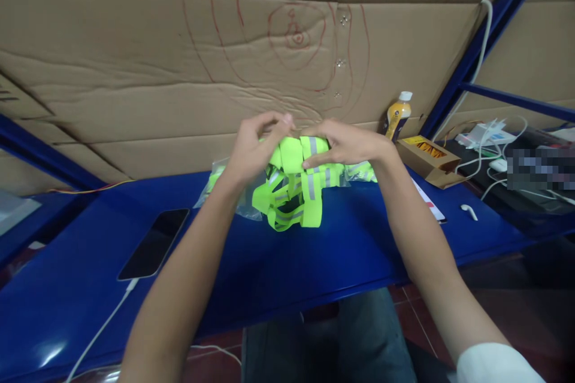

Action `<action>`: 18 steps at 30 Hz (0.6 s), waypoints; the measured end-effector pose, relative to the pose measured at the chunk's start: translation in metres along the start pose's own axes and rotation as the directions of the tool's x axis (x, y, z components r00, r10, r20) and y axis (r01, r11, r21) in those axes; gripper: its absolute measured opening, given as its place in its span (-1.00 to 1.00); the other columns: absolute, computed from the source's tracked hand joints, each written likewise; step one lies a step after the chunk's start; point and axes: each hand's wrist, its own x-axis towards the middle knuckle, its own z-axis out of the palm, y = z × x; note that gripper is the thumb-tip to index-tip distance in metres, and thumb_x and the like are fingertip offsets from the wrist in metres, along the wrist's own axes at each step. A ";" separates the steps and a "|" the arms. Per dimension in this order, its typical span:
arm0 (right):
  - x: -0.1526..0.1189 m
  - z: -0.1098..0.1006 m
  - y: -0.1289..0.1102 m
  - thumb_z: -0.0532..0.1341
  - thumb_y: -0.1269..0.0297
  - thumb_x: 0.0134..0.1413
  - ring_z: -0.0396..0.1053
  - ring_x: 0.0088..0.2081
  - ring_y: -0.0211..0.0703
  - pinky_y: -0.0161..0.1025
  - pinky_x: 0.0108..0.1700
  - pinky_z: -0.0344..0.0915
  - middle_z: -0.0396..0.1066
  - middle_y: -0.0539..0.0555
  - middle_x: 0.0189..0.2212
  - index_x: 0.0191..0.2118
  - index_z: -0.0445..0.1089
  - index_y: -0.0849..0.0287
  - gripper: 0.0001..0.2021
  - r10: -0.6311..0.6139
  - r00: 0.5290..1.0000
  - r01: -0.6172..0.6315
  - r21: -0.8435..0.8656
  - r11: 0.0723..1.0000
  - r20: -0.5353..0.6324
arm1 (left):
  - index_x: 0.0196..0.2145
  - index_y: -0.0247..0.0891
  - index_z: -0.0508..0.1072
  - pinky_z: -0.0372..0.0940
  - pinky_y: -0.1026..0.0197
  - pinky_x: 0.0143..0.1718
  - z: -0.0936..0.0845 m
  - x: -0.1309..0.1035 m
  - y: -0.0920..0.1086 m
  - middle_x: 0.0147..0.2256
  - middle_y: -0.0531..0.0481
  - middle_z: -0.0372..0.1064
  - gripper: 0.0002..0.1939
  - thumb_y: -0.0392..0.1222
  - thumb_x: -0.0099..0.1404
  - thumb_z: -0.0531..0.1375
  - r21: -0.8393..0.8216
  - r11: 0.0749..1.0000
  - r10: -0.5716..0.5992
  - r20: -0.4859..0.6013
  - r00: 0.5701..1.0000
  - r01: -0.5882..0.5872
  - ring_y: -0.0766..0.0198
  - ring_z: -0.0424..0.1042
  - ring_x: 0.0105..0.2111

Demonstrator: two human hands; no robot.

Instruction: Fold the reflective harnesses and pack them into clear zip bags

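Note:
Both hands are on a bundle of fluorescent yellow-green reflective straps (311, 200) with grey stripes, held up over the blue table. My left hand (256, 146) has its thumb and fingers closed at the upper left of the bundle. On the other side my right hand (341, 142) grips the top right, its thumb lying across the front. Loops of strap hang below the hands. Behind the bundle lie clear plastic bags (359, 172) with more yellow-green material, partly hidden by my hands and arms.
A charging phone (154, 244) lies left on the blue table (269, 275). To the right are a white earbud (469, 211), a cardboard box (429, 161), a drink bottle (398, 115) and tangled white cables (487, 161). Cardboard sheeting (135, 72) stands behind.

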 end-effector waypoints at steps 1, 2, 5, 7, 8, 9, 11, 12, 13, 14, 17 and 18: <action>0.000 0.000 -0.002 0.39 0.00 0.29 0.25 -0.32 -0.22 -0.27 -0.24 0.16 0.42 -0.04 -0.37 -0.14 0.46 0.20 -0.67 0.026 1.000 -0.026 -0.004 1.000 -0.009 | -0.39 -0.18 0.58 0.29 0.18 -0.33 0.000 0.002 -0.003 -0.41 -0.04 0.51 -0.50 0.33 0.36 0.30 -0.048 0.997 -0.053 0.012 0.999 0.053 0.18 0.46 -0.39; 0.001 0.000 -0.003 0.39 0.00 0.28 0.23 -0.33 -0.23 -0.27 -0.25 0.15 0.40 -0.05 -0.39 -0.18 0.46 0.20 -0.67 0.055 0.998 -0.055 -0.010 0.998 -0.020 | -0.43 -0.19 0.56 0.24 0.18 -0.39 0.000 0.003 -0.006 -0.46 -0.03 0.46 -0.46 0.37 0.36 0.29 -0.087 0.991 -0.097 0.017 0.995 0.098 0.21 0.42 -0.45; 0.002 0.001 -0.007 0.39 0.00 0.27 0.23 -0.33 -0.22 -0.26 -0.26 0.15 0.37 -0.07 -0.44 -0.25 0.43 0.19 -0.67 0.088 0.993 -0.089 -0.018 0.996 -0.073 | -0.51 -0.19 0.48 0.16 0.18 -0.46 0.005 0.002 -0.010 -0.53 0.01 0.36 -0.41 0.40 0.35 0.28 -0.149 0.981 -0.126 0.002 0.992 0.125 0.25 0.32 -0.51; 0.003 0.001 -0.011 0.35 0.00 0.31 0.29 -0.30 -0.20 -0.26 -0.23 0.20 0.44 -0.05 -0.39 -0.19 0.46 0.18 -0.69 0.084 0.989 -0.085 -0.002 0.996 -0.119 | -0.49 -0.20 0.48 0.19 0.18 -0.43 0.011 -0.002 -0.008 -0.49 0.00 0.39 -0.44 0.36 0.34 0.31 -0.162 0.984 -0.075 0.007 0.997 0.075 0.24 0.35 -0.46; 0.003 0.001 -0.013 0.33 0.00 0.33 0.32 -0.27 -0.18 -0.26 -0.21 0.22 0.49 -0.04 -0.35 -0.15 0.48 0.18 -0.69 0.086 0.986 -0.087 -0.002 0.996 -0.144 | -0.47 -0.20 0.49 0.23 0.18 -0.40 0.014 -0.004 -0.006 -0.45 0.00 0.42 -0.47 0.33 0.33 0.33 -0.162 0.986 -0.045 0.016 0.999 0.047 0.23 0.38 -0.41; 0.003 0.001 -0.016 0.32 0.00 0.33 0.36 -0.24 -0.15 -0.25 -0.18 0.25 0.54 -0.01 -0.30 -0.12 0.50 0.18 -0.70 0.091 0.982 -0.095 -0.013 0.995 -0.165 | -0.44 -0.20 0.51 0.26 0.19 -0.37 0.016 -0.006 -0.004 -0.42 -0.01 0.44 -0.50 0.31 0.33 0.34 -0.167 0.986 -0.023 0.023 0.999 0.027 0.21 0.41 -0.37; 0.002 0.001 -0.021 0.34 0.02 0.32 0.44 -0.16 -0.08 -0.22 -0.10 0.29 0.60 0.06 -0.20 -0.06 0.53 0.18 -0.69 0.105 0.977 -0.118 -0.060 0.991 -0.187 | -0.41 -0.19 0.52 0.30 0.19 -0.34 0.017 -0.007 0.001 -0.38 -0.02 0.47 -0.53 0.29 0.32 0.35 -0.194 0.981 -0.015 0.018 1.000 0.018 0.18 0.45 -0.33; 0.002 0.001 -0.023 0.35 0.02 0.31 0.47 -0.11 -0.04 -0.19 -0.05 0.31 0.62 0.10 -0.14 -0.01 0.53 0.19 -0.67 0.107 0.975 -0.125 -0.081 0.989 -0.194 | -0.41 -0.19 0.52 0.32 0.18 -0.33 0.016 -0.007 0.003 -0.38 -0.03 0.49 -0.53 0.29 0.33 0.34 -0.207 0.978 -0.022 0.012 1.000 0.024 0.16 0.47 -0.32; 0.002 0.002 -0.025 0.37 0.02 0.30 0.49 -0.05 0.00 -0.17 0.01 0.32 0.62 0.13 -0.07 0.06 0.52 0.18 -0.63 0.106 0.974 -0.127 -0.095 0.987 -0.200 | -0.41 -0.19 0.53 0.34 0.17 -0.33 0.015 -0.007 0.005 -0.37 -0.04 0.50 -0.53 0.30 0.34 0.33 -0.211 0.977 -0.026 -0.003 1.000 0.025 0.14 0.49 -0.31; 0.003 0.002 -0.026 0.37 0.01 0.30 0.50 0.02 0.04 -0.13 0.07 0.32 0.61 0.15 0.00 0.13 0.49 0.16 -0.58 0.102 0.973 -0.125 -0.100 0.987 -0.206 | -0.40 -0.18 0.54 0.36 0.16 -0.31 0.015 -0.007 0.007 -0.36 -0.05 0.52 -0.53 0.30 0.36 0.31 -0.206 0.979 -0.019 -0.037 0.999 0.011 0.13 0.52 -0.30; 0.005 0.008 -0.025 0.40 -0.07 0.26 0.46 0.16 0.12 -0.06 0.17 0.31 0.56 0.17 0.14 0.25 0.43 0.08 -0.45 0.076 0.978 -0.096 -0.093 0.991 -0.197 | -0.34 -0.18 0.58 0.39 0.14 -0.20 0.017 -0.007 0.009 -0.34 -0.05 0.55 -0.59 0.20 0.46 0.24 -0.126 0.987 0.065 -0.229 0.971 -0.096 0.15 0.54 -0.26; 0.006 0.010 -0.023 0.40 -0.10 0.24 0.45 0.18 0.13 -0.07 0.17 0.31 0.56 0.17 0.15 0.24 0.44 0.07 -0.43 0.073 0.980 -0.092 -0.095 0.991 -0.187 | -0.34 -0.18 0.58 0.39 0.14 -0.17 0.020 -0.007 0.008 -0.35 -0.04 0.54 -0.61 0.16 0.48 0.22 -0.097 0.988 0.089 -0.285 0.954 -0.121 0.17 0.53 -0.27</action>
